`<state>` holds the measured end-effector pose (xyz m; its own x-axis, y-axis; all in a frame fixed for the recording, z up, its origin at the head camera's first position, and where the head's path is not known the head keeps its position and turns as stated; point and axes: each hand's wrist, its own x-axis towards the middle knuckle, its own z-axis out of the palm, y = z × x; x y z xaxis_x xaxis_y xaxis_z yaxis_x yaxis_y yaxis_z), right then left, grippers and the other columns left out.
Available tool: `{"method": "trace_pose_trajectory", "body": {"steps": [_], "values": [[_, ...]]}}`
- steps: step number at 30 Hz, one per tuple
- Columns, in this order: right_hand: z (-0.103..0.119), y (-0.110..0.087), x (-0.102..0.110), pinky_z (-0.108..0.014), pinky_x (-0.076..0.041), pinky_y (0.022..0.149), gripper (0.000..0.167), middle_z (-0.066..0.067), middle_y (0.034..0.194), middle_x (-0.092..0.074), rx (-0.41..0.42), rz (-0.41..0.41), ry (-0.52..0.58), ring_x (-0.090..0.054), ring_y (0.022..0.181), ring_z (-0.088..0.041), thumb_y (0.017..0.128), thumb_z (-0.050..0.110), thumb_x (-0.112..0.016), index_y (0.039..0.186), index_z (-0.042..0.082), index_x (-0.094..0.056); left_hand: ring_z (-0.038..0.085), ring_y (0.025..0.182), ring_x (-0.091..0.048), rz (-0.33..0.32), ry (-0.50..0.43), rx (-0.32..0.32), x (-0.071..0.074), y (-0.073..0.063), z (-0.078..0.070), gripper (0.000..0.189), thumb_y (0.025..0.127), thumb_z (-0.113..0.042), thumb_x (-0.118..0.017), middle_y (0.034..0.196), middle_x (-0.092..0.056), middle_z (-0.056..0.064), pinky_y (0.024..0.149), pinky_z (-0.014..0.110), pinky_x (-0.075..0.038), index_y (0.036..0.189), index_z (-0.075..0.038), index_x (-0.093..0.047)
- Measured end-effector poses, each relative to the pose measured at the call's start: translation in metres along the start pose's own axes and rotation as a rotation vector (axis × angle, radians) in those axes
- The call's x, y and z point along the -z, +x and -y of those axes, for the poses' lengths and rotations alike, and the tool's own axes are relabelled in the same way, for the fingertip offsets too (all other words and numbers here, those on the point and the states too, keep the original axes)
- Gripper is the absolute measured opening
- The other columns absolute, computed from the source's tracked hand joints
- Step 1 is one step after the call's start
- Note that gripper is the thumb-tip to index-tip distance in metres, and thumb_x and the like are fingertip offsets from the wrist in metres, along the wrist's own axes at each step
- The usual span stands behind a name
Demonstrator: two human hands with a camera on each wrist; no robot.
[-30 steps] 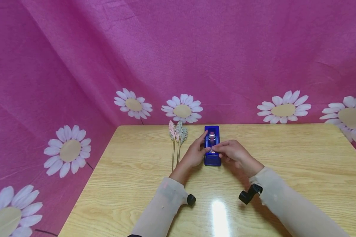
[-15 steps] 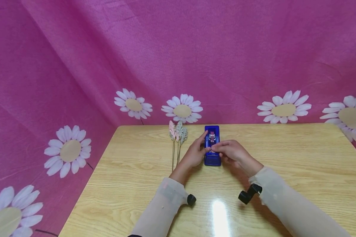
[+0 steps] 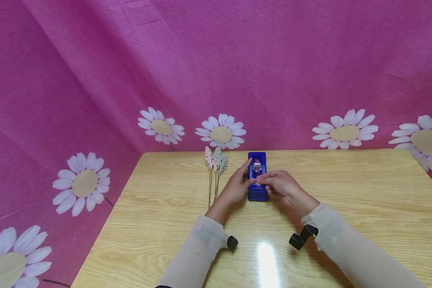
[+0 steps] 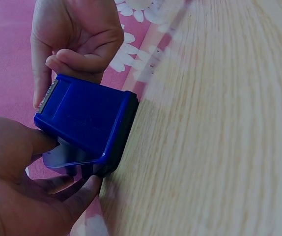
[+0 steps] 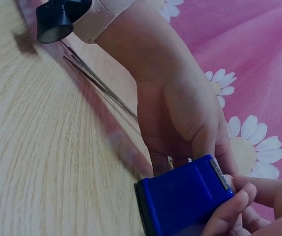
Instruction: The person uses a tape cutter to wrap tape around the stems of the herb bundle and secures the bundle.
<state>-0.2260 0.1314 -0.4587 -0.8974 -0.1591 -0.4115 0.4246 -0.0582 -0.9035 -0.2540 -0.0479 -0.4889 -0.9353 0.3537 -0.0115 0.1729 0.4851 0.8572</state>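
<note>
Blue, the tape dispenser (image 3: 258,195) rests on the table (image 3: 165,192), its side gripped by the left hand (image 3: 235,188), while the right hand (image 3: 282,186) seems to pinch the tape (image 3: 257,165) at the cutter (image 5: 219,173), probably freeing its end, where pulling would want firm bracing.

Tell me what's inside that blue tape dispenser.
In the head view, a small purplish roll shows inside the blue tape dispenser. The right hand covers part of the opening's nearer end, so whatever lies beneath its fingertips can't be seen.
</note>
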Motion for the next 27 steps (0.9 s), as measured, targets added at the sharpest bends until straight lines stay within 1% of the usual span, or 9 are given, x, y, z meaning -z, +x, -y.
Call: {"method": "trace_pose_trajectory", "body": {"steps": [4,8,10,16,19,27], "values": [[0.0002,-0.0002,-0.0001,-0.017,-0.049,0.053,0.016,0.001,0.072,-0.067,-0.007,0.000,0.007,-0.054,0.056,-0.003,0.100,0.010,-0.067,0.109,-0.004,-0.068,0.030,0.145,-0.044,-0.001,-0.001,0.005,-0.0002,-0.0001,0.0007,0.068,0.106,-0.013,-0.056,0.154,-0.050,0.017,0.121,0.047,-0.031,0.165,-0.029,-0.025],[0.0022,-0.0007,-0.0002,-0.017,-0.049,0.054,0.027,0.001,0.073,-0.067,0.008,0.003,0.004,-0.055,0.057,-0.003,0.102,0.010,-0.066,0.120,-0.009,-0.065,0.031,0.145,-0.044,-0.001,0.002,0.002,-0.0006,0.0007,0.0010,0.068,0.106,-0.013,-0.056,0.154,-0.050,0.017,0.122,0.047,-0.031,0.165,-0.029,-0.025],[0.0033,-0.0012,-0.0004,-0.017,-0.049,0.054,0.030,0.001,0.074,-0.067,0.017,0.005,0.002,-0.055,0.057,-0.003,0.102,0.011,-0.066,0.123,-0.011,-0.063,0.031,0.145,-0.044,0.000,0.001,0.000,-0.0007,0.0011,0.0013,0.069,0.106,-0.013,-0.056,0.154,-0.050,0.017,0.122,0.047,-0.031,0.165,-0.030,-0.025],[0.0037,-0.0028,-0.0008,-0.017,-0.050,0.054,0.029,0.002,0.074,-0.066,0.031,0.013,-0.012,-0.056,0.058,-0.004,0.101,0.011,-0.068,0.119,-0.012,-0.064,0.031,0.144,-0.046,0.000,0.007,-0.009,-0.0011,0.0022,0.0034,0.069,0.106,-0.012,-0.057,0.152,-0.052,0.017,0.122,0.047,-0.031,0.165,-0.029,-0.025],[0.0036,-0.0033,-0.0011,-0.017,-0.050,0.055,0.030,0.002,0.075,-0.068,0.040,0.011,-0.016,-0.056,0.057,-0.004,0.101,0.011,-0.067,0.119,-0.012,-0.064,0.031,0.144,-0.046,-0.002,0.013,-0.017,-0.0010,0.0022,0.0038,0.069,0.106,-0.012,-0.057,0.152,-0.052,0.018,0.122,0.047,-0.031,0.165,-0.028,-0.025],[0.0029,-0.0042,-0.0011,-0.017,-0.051,0.056,0.025,0.001,0.077,-0.071,0.058,0.015,-0.041,-0.057,0.059,-0.003,0.100,0.009,-0.067,0.115,-0.011,-0.065,0.031,0.143,-0.047,0.006,-0.002,-0.017,-0.0003,0.0014,0.0032,0.068,0.106,-0.012,-0.056,0.153,-0.050,0.018,0.121,0.046,-0.032,0.165,-0.028,-0.025]]}}
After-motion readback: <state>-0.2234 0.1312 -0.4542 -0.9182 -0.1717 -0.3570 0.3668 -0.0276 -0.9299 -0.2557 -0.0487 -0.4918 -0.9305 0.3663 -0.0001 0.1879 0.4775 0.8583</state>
